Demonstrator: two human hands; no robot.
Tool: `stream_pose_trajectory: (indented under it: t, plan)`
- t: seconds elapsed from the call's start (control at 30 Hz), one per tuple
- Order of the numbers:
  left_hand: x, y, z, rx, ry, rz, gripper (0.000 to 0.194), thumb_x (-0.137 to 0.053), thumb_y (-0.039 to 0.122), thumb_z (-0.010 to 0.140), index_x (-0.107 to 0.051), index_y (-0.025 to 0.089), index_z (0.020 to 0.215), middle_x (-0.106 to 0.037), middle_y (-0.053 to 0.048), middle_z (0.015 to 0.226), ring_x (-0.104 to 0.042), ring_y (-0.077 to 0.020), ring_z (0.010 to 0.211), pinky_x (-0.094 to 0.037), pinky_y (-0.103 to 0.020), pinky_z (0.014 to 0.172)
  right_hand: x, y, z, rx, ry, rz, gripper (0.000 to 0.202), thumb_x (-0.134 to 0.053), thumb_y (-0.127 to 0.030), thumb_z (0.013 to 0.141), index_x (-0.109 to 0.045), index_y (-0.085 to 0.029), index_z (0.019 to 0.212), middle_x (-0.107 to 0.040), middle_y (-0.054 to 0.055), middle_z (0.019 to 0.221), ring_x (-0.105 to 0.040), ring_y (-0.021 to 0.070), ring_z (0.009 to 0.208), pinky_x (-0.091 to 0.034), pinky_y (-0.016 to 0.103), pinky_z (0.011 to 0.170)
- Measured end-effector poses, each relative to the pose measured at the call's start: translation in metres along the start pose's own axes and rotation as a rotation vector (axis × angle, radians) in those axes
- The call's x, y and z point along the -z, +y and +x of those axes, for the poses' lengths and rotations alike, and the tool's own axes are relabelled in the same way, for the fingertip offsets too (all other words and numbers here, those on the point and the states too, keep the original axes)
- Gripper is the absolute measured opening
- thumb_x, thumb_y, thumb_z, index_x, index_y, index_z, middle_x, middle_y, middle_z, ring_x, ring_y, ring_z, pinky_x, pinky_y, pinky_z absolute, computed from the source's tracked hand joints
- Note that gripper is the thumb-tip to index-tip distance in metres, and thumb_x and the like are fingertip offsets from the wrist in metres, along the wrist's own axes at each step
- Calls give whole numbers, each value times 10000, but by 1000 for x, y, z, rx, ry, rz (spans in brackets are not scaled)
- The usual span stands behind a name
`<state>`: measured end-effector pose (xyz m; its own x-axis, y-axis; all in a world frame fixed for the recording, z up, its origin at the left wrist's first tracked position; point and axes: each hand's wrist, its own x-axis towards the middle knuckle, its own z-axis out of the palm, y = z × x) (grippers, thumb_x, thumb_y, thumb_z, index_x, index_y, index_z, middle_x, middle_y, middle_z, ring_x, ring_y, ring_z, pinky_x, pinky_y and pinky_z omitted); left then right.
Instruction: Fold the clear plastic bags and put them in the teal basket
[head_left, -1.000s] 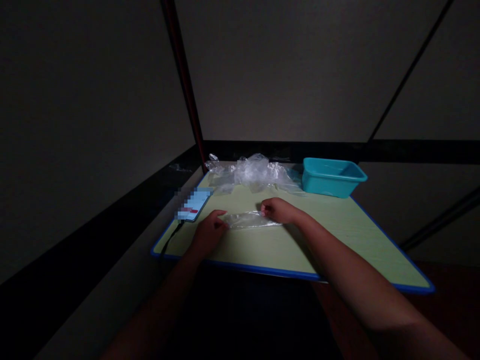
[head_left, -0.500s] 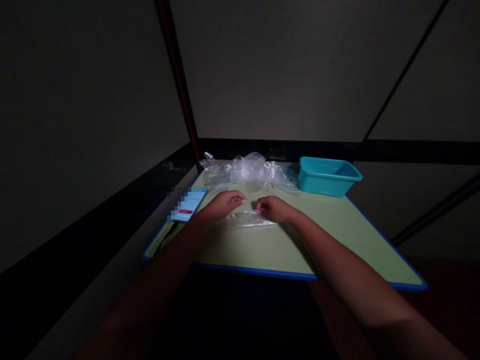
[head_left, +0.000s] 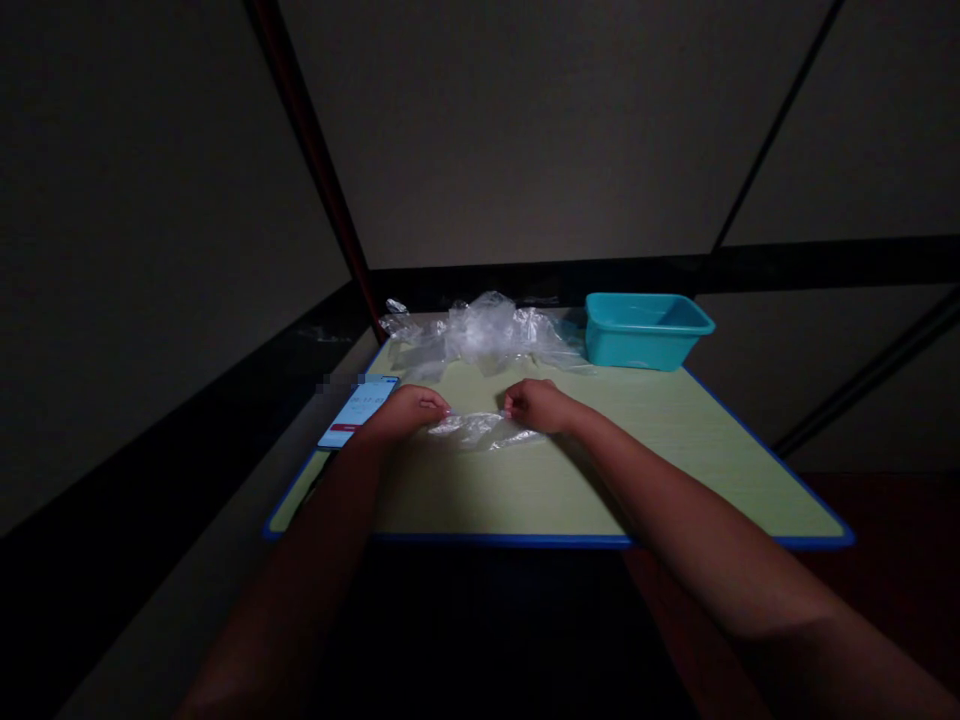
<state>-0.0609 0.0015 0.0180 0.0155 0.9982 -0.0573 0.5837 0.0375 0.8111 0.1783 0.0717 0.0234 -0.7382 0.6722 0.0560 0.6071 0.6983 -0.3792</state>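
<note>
A clear plastic bag [head_left: 476, 430] lies across the middle of the pale green table, crinkled between my two hands. My left hand [head_left: 416, 407] pinches its left end with closed fingertips. At the other end, my right hand [head_left: 536, 404] is closed on the plastic, its fingers curled in. Behind both hands, a loose heap of crumpled clear plastic bags [head_left: 491, 330] spreads along the table's far edge.
A turquoise plastic basket [head_left: 641, 346] stands at the far right of the table [head_left: 675, 470], which has a blue rim. A lit phone [head_left: 360, 410] lies at the left edge beside my left forearm. Walls rise behind and to the left.
My left hand has moved left, away from my right hand, and now holds the bag's left end. The bag is more raised and crinkled between them. The whole view has shifted slightly.
</note>
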Motion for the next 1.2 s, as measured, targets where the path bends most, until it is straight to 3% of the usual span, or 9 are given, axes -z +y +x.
stream_pose_trajectory:
  t: [0.17,0.37,0.63,0.93,1.2]
  plan:
    - [12,0,-6,66,6,69,205,-654,333,614,-682,161,723,-696,-28,693,-607,-153,644,-440,-250,599,-1,-3,0,-6,-1,-18,146,-527,-158,763,-666,-205,762,-697,-4,803,-587,154,786,-307,280,732]
    - [14,5,-10,144,-37,101,137,-648,281,590,-674,171,668,-649,8,580,-545,-120,542,-384,-219,511,-1,-6,-1,6,7,-24,148,-529,-154,739,-667,-207,747,-696,2,817,-574,172,826,-290,298,744]
    - [16,4,-12,125,-71,119,118,-604,275,596,-669,183,630,-628,10,554,-531,-131,534,-369,-232,511,-3,-7,-2,-32,19,-10,163,-538,-306,785,-648,-197,735,-674,7,726,-567,167,740,-283,310,747]
    - [19,-4,-13,205,-181,155,142,-629,313,531,-642,195,608,-651,17,589,-561,-142,567,-355,-222,515,-3,-4,-3,-1,16,-12,151,-542,-251,780,-662,-192,711,-670,-9,693,-564,139,684,-275,293,739]
    - [20,1,-17,209,-186,157,127,-606,324,553,-637,205,589,-606,33,525,-530,-130,530,-362,-220,515,-4,-3,-3,42,-11,2,135,-548,-220,758,-680,-202,743,-685,-2,727,-567,149,708,-271,313,758]
